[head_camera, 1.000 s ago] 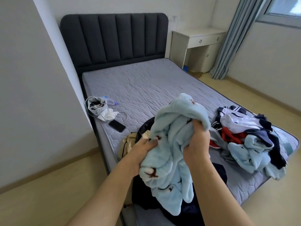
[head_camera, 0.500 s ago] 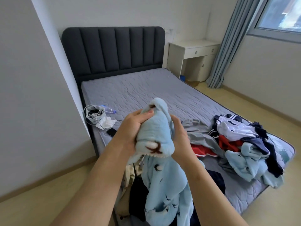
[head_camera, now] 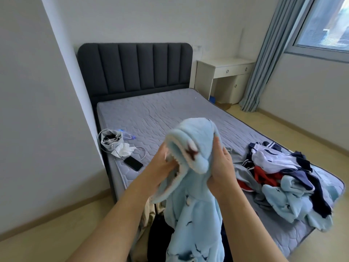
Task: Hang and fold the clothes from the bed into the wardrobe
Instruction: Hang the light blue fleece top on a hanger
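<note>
Untangling the light-blue fleece garment (head_camera: pixel 196 205) held up over the near end of the bed (head_camera: pixel 160 114).
The left hand (head_camera: pixel 162 167) pinches the toothed white trim, fingers curled into the fabric, and the right hand (head_camera: pixel 220 167) grips the bunched opposite side. Probably best to find the collar or shoulders and let the body drop straight before hanging. The clothes pile (head_camera: pixel 283 176) lies at the right.

the fleece garment (head_camera: pixel 194 214) runs off the bottom edge and covers most of the dark clothes (head_camera: pixel 160 241) at the corner of the bed (head_camera: pixel 151 114). the fingers of the left hand (head_camera: pixel 160 168) are blurred and sink into its folds. what fills the grey pouch (head_camera: pixel 110 140) is too small to tell.
</note>
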`<state>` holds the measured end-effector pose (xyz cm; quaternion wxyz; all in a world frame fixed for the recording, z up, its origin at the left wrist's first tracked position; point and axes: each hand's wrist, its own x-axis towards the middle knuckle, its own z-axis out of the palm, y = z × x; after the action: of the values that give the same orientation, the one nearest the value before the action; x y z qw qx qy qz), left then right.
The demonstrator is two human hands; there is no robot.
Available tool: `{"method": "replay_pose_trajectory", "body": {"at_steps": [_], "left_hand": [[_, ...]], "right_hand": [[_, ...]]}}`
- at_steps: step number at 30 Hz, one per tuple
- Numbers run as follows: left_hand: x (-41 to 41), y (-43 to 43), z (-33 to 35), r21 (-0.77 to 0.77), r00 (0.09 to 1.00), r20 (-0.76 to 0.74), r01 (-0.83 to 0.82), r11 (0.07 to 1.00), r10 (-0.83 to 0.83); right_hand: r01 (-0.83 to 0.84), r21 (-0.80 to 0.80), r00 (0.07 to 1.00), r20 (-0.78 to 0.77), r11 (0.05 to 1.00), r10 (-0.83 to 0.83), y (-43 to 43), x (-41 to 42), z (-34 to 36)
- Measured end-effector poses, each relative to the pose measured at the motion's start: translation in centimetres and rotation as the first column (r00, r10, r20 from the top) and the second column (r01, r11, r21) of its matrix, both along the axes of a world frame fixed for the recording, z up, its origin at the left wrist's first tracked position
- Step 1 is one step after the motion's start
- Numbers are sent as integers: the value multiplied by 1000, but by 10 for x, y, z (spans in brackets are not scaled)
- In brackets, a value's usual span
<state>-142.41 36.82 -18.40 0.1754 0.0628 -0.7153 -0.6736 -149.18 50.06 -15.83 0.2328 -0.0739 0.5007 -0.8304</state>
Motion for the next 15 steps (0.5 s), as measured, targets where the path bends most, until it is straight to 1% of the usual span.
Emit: {"method": "replay_pose_trajectory", "body": {"at_steps": [1, 2, 3, 4, 5, 6, 7, 8, 10, 12, 14, 15], "left_hand": [[2, -2, -8, 14, 988, 32, 151, 988, -151], [4, -2, -13, 35, 964, 88, 247, 968, -249], [5, -3, -18, 17, 949, 168, 267, 964, -266], [4, -1, -22, -30, 945, 242, 232, 972, -218], [1, -1, -28, -125, 948, 295, 161, 979, -119], [-2, 0, -30, -203, 947, 319, 88, 975, -19], [-4, -1, -32, -227, 949, 309, 15, 974, 58], [-6, -2, -34, -185, 951, 287, -63, 981, 116], [-8, -2, -30, -62, 945, 271, -175, 983, 185], [-8, 2, -13, -26, 959, 219, -177, 984, 179], [-9, 7, 10, -35, 976, 136, -165, 986, 168], [-8, 10, 24, -30, 980, 93, -174, 984, 176]], "right_hand": [[18, -45, 999, 34, 999, -17, 3, -1, -2], [59, -88, 995, 83, 994, -51, 7, -2, -4], [93, -111, 990, 117, 989, -80, 11, -1, -5], [108, -124, 987, 130, 986, -92, 14, -1, -6], [95, -132, 991, 111, 987, -80, 16, -1, -5], [30, -100, 999, 43, 994, -26, 16, -2, -5], [-26, -1, 998, -48, 1000, 26, 16, -3, -3], [-52, 95, 989, -132, 994, 64, 16, -5, -5], [-50, 242, 972, -213, 969, 103, 18, -6, -9], [-99, 239, 966, -209, 966, 151, 17, -2, -11], [-194, 194, 955, -184, 961, 230, 12, 5, -6], [-215, 183, 950, -187, 959, 249, 10, 6, 0]]}}
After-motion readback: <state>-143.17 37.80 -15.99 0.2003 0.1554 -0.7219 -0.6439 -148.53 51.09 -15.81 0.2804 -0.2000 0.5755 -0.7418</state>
